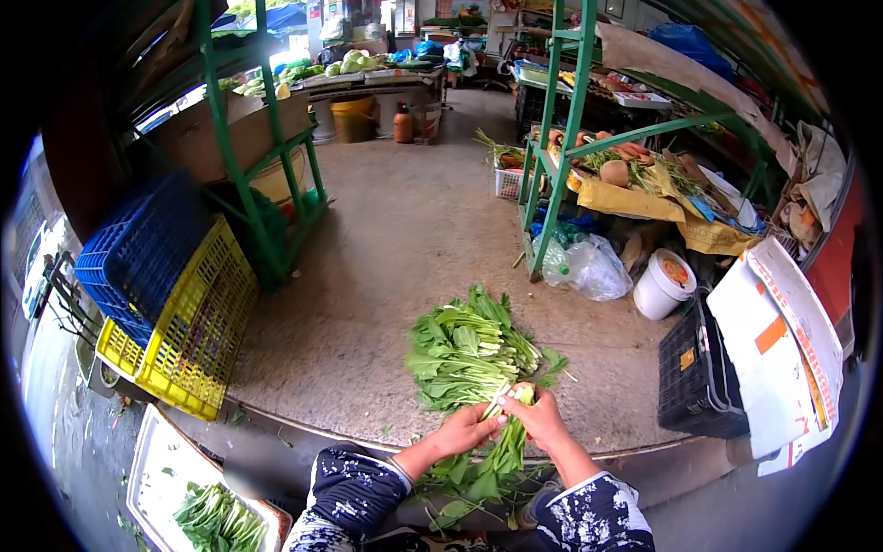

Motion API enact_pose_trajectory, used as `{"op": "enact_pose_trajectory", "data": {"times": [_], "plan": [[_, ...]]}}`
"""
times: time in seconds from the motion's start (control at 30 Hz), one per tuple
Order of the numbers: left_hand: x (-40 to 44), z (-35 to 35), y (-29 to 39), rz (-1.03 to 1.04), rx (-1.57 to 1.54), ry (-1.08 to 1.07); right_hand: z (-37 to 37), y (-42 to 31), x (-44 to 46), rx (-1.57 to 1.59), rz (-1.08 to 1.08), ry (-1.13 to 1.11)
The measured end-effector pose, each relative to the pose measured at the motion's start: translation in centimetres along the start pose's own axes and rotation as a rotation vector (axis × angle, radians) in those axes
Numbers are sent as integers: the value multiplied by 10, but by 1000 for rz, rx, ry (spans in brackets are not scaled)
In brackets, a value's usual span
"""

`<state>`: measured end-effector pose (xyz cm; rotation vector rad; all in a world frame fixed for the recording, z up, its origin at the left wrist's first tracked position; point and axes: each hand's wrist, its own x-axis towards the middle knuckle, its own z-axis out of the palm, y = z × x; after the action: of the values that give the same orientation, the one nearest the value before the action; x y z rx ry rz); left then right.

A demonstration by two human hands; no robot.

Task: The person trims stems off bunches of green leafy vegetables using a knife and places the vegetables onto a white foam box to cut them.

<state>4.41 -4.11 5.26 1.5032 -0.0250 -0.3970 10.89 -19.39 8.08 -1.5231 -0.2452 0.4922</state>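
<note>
A heap of leafy green vegetables lies on the stone floor, its pale stems turned toward me. Just in front of it my right hand is closed around a small bunch of leafy greens, whose leaves hang down below the fingers. My left hand meets it at the pale stems, fingers pinched together on them; the exact grip is partly hidden. Loose leaves are scattered on the ground between my forearms.
A white box at lower left holds more stacked greens. Yellow and blue crates lean at the left. On the right are a black crate, cardboard, a white bucket and a green metal rack.
</note>
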Motion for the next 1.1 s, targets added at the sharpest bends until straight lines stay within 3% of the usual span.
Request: {"op": "enact_pose_trajectory", "data": {"times": [0.03, 0.1, 0.17, 0.23, 0.37, 0.4, 0.43, 0.47, 0.5, 0.6, 0.7, 0.83, 0.97, 1.0, 1.03, 1.07, 1.1], "plan": [[-2, 1, 4, -2, -2, 9, 1, -4, -2, 1, 2, -9], [-7, 2, 12, 15, -348, 82, 1, -17, -6, 71, 63, -33], [1, -7, 0, 82, -346, 79, -6, -19, -6, 23, 26, -18], [4, -18, -1, 42, -569, 203, -17, -22, -5, -103, -35, -37], [0, -36, 4, 97, -683, 404, -68, -24, 6, 386, 9, 29], [-5, -32, 12, 92, -660, 391, -73, -17, 9, 385, 19, 23], [-6, -29, 10, 92, -665, 398, -77, -8, 14, 57, 65, 150], [-5, -27, 8, 71, -485, 266, -78, -3, 19, -271, 102, 274], [-5, -24, 6, 46, -304, 134, -67, -11, 13, -279, 145, 121], [-6, -6, -1, 62, -150, 0, -36, -6, 2, -20, 103, -43], [-6, 1, 2, -5, -21, -11, -17, -2, 0, 93, 67, -59], [-4, 2, -2, -34, 25, -53, -24, -13, -6, 41, 100, -25], [1, -19, -8, 59, 44, 175, -60, 4, 9, -38, 55, 193], [1, -32, -10, 58, 251, 359, -73, 3, 10, -115, 70, 169], [-1, -46, -2, -142, 464, 540, -93, 21, 18, -579, -19, 245], [-2, -60, 1, -95, 827, 666, -91, 25, 15, -677, 116, 269], [-2, -68, -20, -7, 1417, 947, -86, 27, 13, -775, 249, 294]]}}
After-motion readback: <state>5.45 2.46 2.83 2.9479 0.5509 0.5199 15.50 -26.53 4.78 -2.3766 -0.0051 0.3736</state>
